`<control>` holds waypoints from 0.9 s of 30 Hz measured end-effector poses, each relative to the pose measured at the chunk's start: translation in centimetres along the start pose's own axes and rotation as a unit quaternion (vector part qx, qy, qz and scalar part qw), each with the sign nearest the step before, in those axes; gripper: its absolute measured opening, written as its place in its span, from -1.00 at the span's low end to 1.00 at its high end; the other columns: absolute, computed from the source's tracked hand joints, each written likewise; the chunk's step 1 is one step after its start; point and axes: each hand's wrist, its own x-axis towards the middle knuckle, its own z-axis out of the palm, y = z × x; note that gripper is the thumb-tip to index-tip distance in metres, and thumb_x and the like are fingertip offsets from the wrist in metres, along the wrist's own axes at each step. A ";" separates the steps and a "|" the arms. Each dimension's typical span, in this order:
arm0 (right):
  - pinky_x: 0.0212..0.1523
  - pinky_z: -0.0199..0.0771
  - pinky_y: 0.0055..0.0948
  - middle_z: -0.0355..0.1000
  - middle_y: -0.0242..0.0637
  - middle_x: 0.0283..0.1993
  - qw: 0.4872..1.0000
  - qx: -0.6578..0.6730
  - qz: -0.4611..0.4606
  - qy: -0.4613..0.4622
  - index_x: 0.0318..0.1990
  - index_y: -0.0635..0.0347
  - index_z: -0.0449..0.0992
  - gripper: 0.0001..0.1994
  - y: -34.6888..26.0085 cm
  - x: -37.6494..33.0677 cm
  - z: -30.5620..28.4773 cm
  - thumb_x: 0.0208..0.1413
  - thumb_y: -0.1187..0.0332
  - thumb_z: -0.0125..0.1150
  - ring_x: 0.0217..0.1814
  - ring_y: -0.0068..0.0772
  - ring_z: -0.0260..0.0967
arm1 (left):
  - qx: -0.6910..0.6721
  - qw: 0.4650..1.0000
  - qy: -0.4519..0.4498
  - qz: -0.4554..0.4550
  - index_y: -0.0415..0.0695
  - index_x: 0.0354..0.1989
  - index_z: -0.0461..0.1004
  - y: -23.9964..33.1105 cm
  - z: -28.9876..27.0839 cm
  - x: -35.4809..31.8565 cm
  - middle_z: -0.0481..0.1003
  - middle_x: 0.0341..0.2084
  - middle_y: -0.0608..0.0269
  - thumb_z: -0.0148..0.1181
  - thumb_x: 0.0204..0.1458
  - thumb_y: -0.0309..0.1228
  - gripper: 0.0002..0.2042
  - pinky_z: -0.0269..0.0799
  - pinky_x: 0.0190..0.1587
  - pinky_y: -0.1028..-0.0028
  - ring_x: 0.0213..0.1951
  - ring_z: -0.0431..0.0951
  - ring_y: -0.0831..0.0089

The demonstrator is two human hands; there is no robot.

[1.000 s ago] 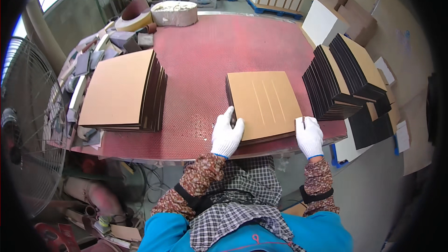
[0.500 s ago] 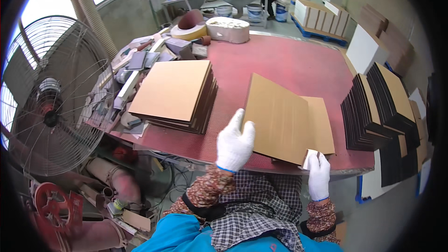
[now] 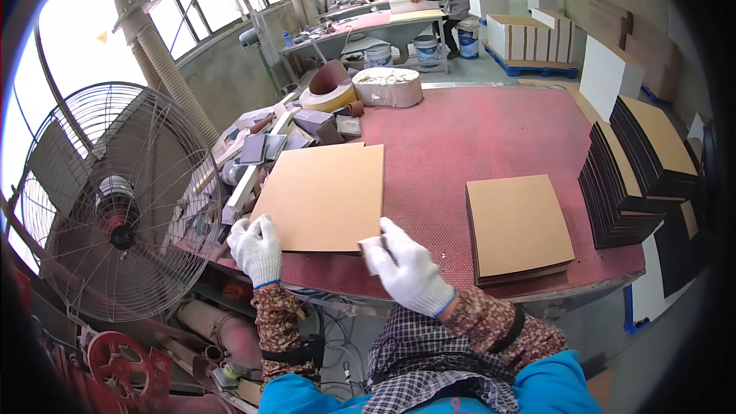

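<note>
A tan panel (image 3: 326, 195) with a dark edge lies on the left-hand stack, slightly askew over the panels beneath, which it almost wholly hides. My left hand (image 3: 257, 249), in a white knitted glove, is closed on its near left corner. My right hand (image 3: 406, 267), gloved the same way, is at the near right corner. Pinched in its fingers is a small pale block (image 3: 371, 245), close against the panel's edge; its exact kind does not show. To the right, a lower stack of tan panels (image 3: 521, 226) sits near the table's front edge.
Sanding pads and scraps (image 3: 264, 146) crowd the left of the red table (image 3: 475, 126), beside a big caged fan (image 3: 119, 199). Dark-edged panel stacks (image 3: 613, 176) stand at the right edge. A wrapped oval bundle (image 3: 387, 88) lies at the back. Another person (image 3: 454, 8) works at a far bench.
The tan panel has moved from above the right stack onto the left stack. Both hands went left with it, the small pale block still in my right. The head view has shifted too.
</note>
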 end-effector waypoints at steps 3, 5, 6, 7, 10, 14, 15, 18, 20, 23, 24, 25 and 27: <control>-0.16 0.56 -0.10 0.44 0.06 -0.05 0.999 -0.028 -0.021 -0.028 -0.02 0.27 0.46 -0.75 0.5 1.5 2.5 0.36 0.25 0.12 -0.10 0.21 0.51 | -0.090 0.994 0.067 -0.004 -0.26 -0.10 0.66 -2.8 3.9 1.1 0.62 -0.08 -0.03 0.10 0.28 -0.15 -0.62 0.47 0.06 0.23 -0.04 0.61 0.11; -0.19 0.56 -0.06 0.39 0.04 -0.03 0.997 -0.052 -0.020 -0.044 -0.03 0.24 0.46 -0.76 0.6 2.3 3.3 0.36 0.24 0.11 -0.13 0.20 0.50 | -0.196 0.979 0.010 -0.054 -0.29 -0.07 0.64 -3.9 4.8 2.3 0.63 -0.10 -0.05 0.09 0.29 -0.17 -0.61 0.48 0.05 0.25 -0.06 0.62 0.13; -0.19 0.56 -0.06 0.39 0.04 -0.03 0.997 -0.053 -0.019 -0.046 -0.03 0.24 0.46 -0.76 0.6 2.7 3.5 0.36 0.24 0.11 -0.13 0.20 0.50 | -0.299 0.948 -0.044 -0.104 -0.32 -0.03 0.61 -3.8 4.9 2.8 0.64 -0.12 -0.06 0.07 0.31 -0.18 -0.60 0.48 0.05 0.27 -0.08 0.64 0.14; -0.19 0.55 -0.06 0.39 0.03 -0.02 0.997 -0.065 -0.020 -0.045 -0.02 0.24 0.46 -0.75 0.6 3.1 3.8 0.36 0.23 0.10 -0.11 0.20 0.49 | -0.294 0.946 -0.056 -0.126 -0.34 -0.04 0.60 -3.2 4.4 2.9 0.66 -0.17 -0.07 0.06 0.33 -0.20 -0.61 0.51 -0.01 0.29 -0.14 0.66 0.18; -0.18 0.55 -0.05 0.40 0.03 -0.02 0.993 -0.101 -0.045 -0.046 0.00 0.23 0.45 -0.74 1.2 3.4 4.3 0.37 0.22 0.08 -0.09 0.19 0.49 | -0.288 0.947 -0.073 -0.122 -0.34 -0.05 0.61 -3.9 4.8 4.1 0.67 -0.21 -0.08 0.05 0.33 -0.19 -0.61 0.53 -0.06 0.30 -0.18 0.68 0.21; -0.18 0.55 -0.05 0.43 0.02 -0.05 0.995 -0.082 -0.039 -0.037 -0.02 0.22 0.46 -0.75 1.0 3.3 4.2 0.38 0.22 0.06 -0.08 0.15 0.49 | -0.309 0.939 -0.081 -0.125 -0.35 -0.05 0.61 -4.3 5.4 4.3 0.67 -0.24 -0.08 0.06 0.33 -0.18 -0.59 0.52 -0.08 0.31 -0.20 0.68 0.23; -0.19 0.55 -0.05 0.45 0.01 -0.04 0.994 -0.092 -0.017 -0.049 -0.03 0.23 0.47 -0.75 1.1 3.3 4.0 0.38 0.22 0.06 -0.10 0.14 0.49 | -0.327 0.935 -0.071 -0.113 -0.35 -0.06 0.61 -4.9 6.4 4.3 0.67 -0.22 -0.09 0.06 0.33 -0.19 -0.60 0.52 -0.08 0.31 -0.20 0.68 0.24; -0.23 0.55 -0.07 0.44 -0.03 -0.10 0.993 -0.079 0.018 -0.082 -0.04 0.23 0.47 -0.78 1.8 2.4 2.3 0.37 0.27 0.07 -0.17 0.10 0.51 | -0.100 0.992 -0.072 0.034 -0.39 -0.02 0.57 -7.9 8.7 5.2 0.64 -0.23 -0.05 0.05 0.34 -0.26 -0.63 0.50 -0.01 0.31 -0.12 0.63 0.17; -0.39 0.56 -0.16 0.37 -0.13 -0.27 0.963 -0.228 -0.109 -0.091 0.00 0.22 0.46 -0.79 3.6 1.0 -0.3 0.28 0.36 0.11 -0.38 -0.08 0.52 | -0.215 0.974 0.061 -0.032 -0.39 0.04 0.53 -4.7 7.0 4.1 0.59 -0.15 -0.08 0.05 0.33 -0.33 -0.66 0.45 0.05 0.29 -0.04 0.57 0.08; -0.56 0.52 -0.15 0.37 -0.12 -0.28 0.874 -0.455 -0.150 -0.083 0.09 0.21 0.45 -0.71 5.0 -2.7 -6.5 0.23 0.39 0.10 -0.50 -0.12 0.49 | -0.299 0.945 0.115 0.062 -0.39 0.11 0.49 3.8 -0.8 -0.6 0.54 -0.01 -0.10 0.01 0.33 -0.42 -0.68 0.43 0.12 0.23 0.05 0.53 0.06; -0.59 0.50 -0.16 0.37 -0.13 -0.29 0.859 -0.478 -0.166 -0.081 0.08 0.21 0.45 -0.71 5.5 -4.0 -9.3 0.23 0.39 0.10 -0.52 -0.13 0.49 | -0.302 0.938 0.113 0.122 -0.41 0.12 0.49 5.7 -2.3 -3.0 0.54 0.02 -0.07 -0.01 0.35 -0.43 -0.68 0.45 0.12 0.20 0.06 0.54 0.10; -0.59 0.50 -0.17 0.37 -0.14 -0.30 0.831 -0.537 -0.120 -0.080 0.07 0.22 0.45 -0.71 5.0 -5.5 -11.9 0.22 0.39 0.10 -0.52 -0.15 0.49 | -0.401 0.906 0.041 0.130 -0.43 0.09 0.51 7.7 -2.8 -5.8 0.54 0.03 -0.08 0.02 0.31 -0.45 -0.68 0.44 0.15 0.20 0.07 0.54 0.05; -0.60 0.49 -0.19 0.37 -0.16 -0.32 0.768 -0.632 -0.047 -0.087 0.05 0.22 0.47 -0.72 4.1 -8.2 -16.9 0.21 0.38 0.11 -0.50 -0.17 0.50 | -0.480 0.829 -0.131 0.256 -0.42 0.04 0.54 12.9 -3.2 -9.1 0.53 0.09 -0.09 0.07 0.20 -0.50 -0.69 0.40 0.22 0.21 0.11 0.53 0.06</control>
